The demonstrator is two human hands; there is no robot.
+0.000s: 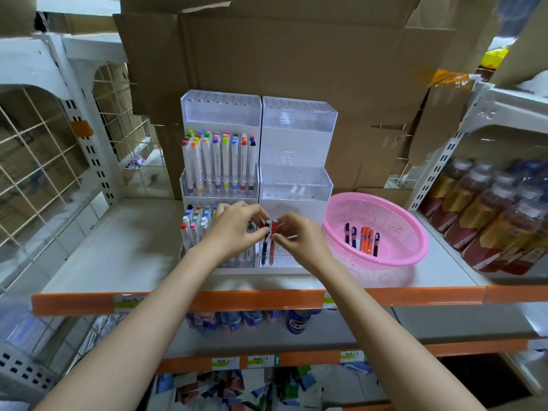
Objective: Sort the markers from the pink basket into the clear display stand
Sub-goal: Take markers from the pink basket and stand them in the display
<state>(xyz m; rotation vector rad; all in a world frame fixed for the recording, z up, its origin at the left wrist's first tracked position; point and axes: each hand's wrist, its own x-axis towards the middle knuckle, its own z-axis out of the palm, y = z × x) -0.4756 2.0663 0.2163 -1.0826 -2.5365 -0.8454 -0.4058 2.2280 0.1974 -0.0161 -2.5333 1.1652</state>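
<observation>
Arms [142, 321], shelf [118, 247] w/ pink basket [397, 221], cardboard [281, 54]

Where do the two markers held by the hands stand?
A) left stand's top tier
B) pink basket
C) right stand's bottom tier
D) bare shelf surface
C: the left hand and right hand pinch a black marker and an orange marker upright in the right stand, lowest tier.

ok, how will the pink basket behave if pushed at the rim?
Probably light: the pink basket is thin mesh plastic holding only a few pens. Being bowl-shaped, it may rock or tip before sliding on the shelf. The loose pens would likely roll inside.
</observation>
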